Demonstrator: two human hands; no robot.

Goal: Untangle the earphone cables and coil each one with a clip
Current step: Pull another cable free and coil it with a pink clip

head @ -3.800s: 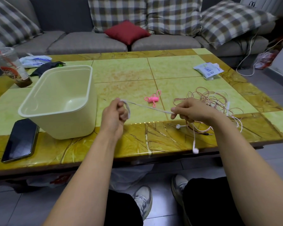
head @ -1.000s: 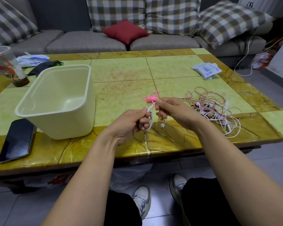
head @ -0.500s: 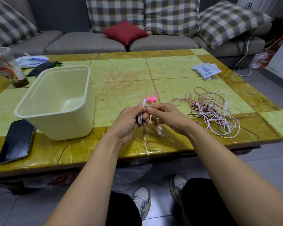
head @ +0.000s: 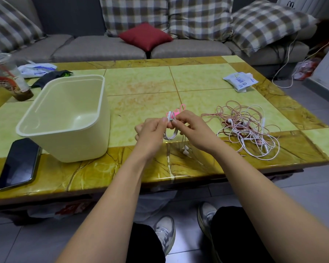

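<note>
The 2 hands, left hand and right hand, have closed together, pinching the thin white earphone cable, now coiled and ready for the small pink plastic clip.

A thin white earphone cable wound into a small loose coil hangs between the two hands above the near part of the bench, its loops drooping below the fingers; two white earbuds dangle from it just over the bench's edge band; a small bright pink plastic clip sits at the coil's top; a tangled heap of pink and white earphone cables lies flat to the right, apart from the coil.
</note>
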